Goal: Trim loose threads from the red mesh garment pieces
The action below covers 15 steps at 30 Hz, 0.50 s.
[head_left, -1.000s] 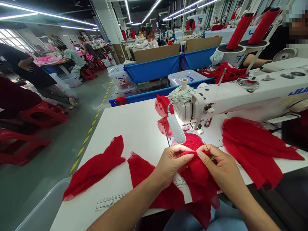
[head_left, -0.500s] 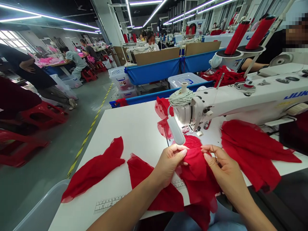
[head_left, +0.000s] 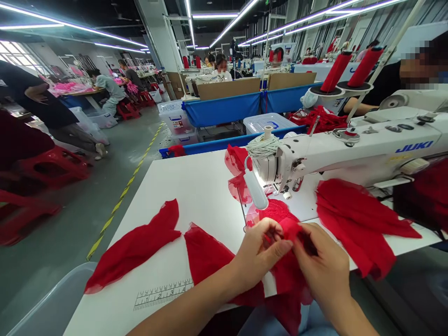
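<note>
Red sheer fabric [head_left: 285,266] hangs between my hands over the table's front edge, its lower part above my lap. My left hand [head_left: 261,252] pinches its upper edge between thumb and fingers. Close beside it, my right hand [head_left: 322,256] is closed on the same fabric, fingertips nearly touching the left ones. Whether the right palm holds anything else is hidden. Just beyond my hands, a red lace part [head_left: 276,210] lies below the head of the white sewing machine [head_left: 273,168]. A lit lamp [head_left: 256,189] hangs at the machine's head.
Red fabric pieces lie on the white table [head_left: 196,186]: one far left [head_left: 136,252], one nearer [head_left: 210,256], a larger pile [head_left: 353,224] at right. A printed ruler [head_left: 161,294] marks the front. Red thread cones [head_left: 336,72] stand behind the machine. A co-worker [head_left: 413,70] sits at right.
Both hands have come closer together and slightly lower, bunching the fabric between them. My right hand has turned, its back now facing me. The view has shifted slightly.
</note>
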Available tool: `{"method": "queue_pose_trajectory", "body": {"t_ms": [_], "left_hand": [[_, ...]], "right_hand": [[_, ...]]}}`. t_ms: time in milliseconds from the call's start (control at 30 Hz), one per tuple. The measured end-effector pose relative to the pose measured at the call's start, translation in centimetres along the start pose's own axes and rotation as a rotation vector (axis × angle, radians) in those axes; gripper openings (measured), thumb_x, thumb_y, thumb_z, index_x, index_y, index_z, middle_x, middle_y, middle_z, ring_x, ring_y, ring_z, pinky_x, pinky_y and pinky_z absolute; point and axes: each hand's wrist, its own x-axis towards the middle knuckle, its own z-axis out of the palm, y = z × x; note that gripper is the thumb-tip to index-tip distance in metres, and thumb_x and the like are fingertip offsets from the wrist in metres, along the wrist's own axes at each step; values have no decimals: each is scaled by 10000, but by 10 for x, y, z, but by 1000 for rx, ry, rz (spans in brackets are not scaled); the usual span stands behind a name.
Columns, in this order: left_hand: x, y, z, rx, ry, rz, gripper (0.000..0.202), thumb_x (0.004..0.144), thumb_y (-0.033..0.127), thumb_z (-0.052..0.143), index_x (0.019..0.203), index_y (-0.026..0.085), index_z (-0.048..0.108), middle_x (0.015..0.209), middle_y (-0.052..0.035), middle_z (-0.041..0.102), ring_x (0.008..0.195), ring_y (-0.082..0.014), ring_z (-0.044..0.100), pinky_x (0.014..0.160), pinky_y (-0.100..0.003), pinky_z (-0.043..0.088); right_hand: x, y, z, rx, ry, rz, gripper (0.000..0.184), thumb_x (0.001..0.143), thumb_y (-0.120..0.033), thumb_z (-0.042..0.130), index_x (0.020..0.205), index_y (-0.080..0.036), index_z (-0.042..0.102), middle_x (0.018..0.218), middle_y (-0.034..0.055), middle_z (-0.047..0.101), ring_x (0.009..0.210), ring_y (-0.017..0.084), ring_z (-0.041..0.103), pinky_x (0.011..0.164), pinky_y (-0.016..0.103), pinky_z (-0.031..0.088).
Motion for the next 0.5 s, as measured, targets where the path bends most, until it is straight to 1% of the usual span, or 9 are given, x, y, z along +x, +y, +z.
{"method": "queue_pose_trajectory", "body": {"t_ms": [33, 67, 100, 200, 267, 300, 333, 400, 500], "left_hand": [[0, 1, 0, -54, -76, -11, 365, 757, 476, 718, 853, 163, 556, 760, 11, 512, 660, -111, 443, 581, -237, 361], [0, 2, 0, -101, -115, -17, 382, 743, 481, 732, 852, 156, 563, 761, 8, 518, 674, -114, 452, 592, -238, 364], [1, 2, 0, -136, -114, -17, 384, 745, 486, 730, 835, 149, 571, 753, 7, 518, 681, -115, 456, 603, -239, 366], [7, 0, -3, -225, -10, -45, 403, 790, 515, 672, 699, 141, 556, 635, 36, 448, 576, -79, 394, 544, -226, 323], [11, -2, -5, -308, 58, -100, 435, 773, 522, 684, 632, 152, 505, 578, 64, 383, 481, -46, 317, 467, -213, 259], [12, -2, -5, -361, 69, -137, 441, 751, 519, 705, 622, 158, 487, 567, 72, 376, 450, -36, 305, 442, -208, 243], [13, -3, -6, -416, 68, -177, 438, 730, 510, 726, 625, 160, 486, 568, 72, 394, 435, -31, 323, 430, -201, 252], [14, -3, -6, -523, 49, -248, 410, 696, 481, 763, 658, 154, 519, 595, 55, 468, 451, -33, 406, 447, -182, 317], [15, -4, -5, -643, 39, -287, 356, 684, 421, 789, 726, 136, 582, 662, 18, 555, 531, -43, 486, 531, -159, 416]], "right_hand": [[0, -1, 0, -14, -15, -72, 135, 872, -151, 509, 879, -207, 631, 759, 15, 667, 650, 143, 644, 603, 221, 522], [-1, -3, 0, -24, -38, -117, 149, 891, -147, 494, 918, -205, 629, 799, 27, 671, 692, 145, 659, 632, 224, 532], [-2, -4, -1, -40, -56, -139, 153, 905, -152, 489, 956, -200, 625, 834, 39, 669, 730, 148, 667, 655, 228, 539], [-5, -4, -4, -137, -41, -123, 131, 921, -207, 521, 1009, -195, 616, 891, 60, 656, 788, 166, 666, 657, 244, 547], [-8, 1, -8, -145, -43, -115, 111, 922, -215, 527, 988, -202, 615, 874, 54, 652, 755, 160, 660, 614, 232, 543], [-10, 3, -9, -128, -53, -115, 104, 924, -204, 523, 969, -206, 617, 858, 49, 649, 733, 154, 657, 602, 227, 541], [-12, 6, -11, -108, -67, -121, 105, 923, -189, 523, 955, -209, 621, 851, 47, 647, 723, 150, 655, 600, 223, 543], [-16, 12, -13, -100, -82, -139, 110, 912, -167, 545, 955, -208, 637, 872, 59, 643, 750, 155, 663, 605, 220, 548], [-21, 16, -14, -123, -106, -170, 135, 899, -157, 571, 992, -209, 653, 923, 77, 652, 799, 171, 683, 621, 222, 561]]}}
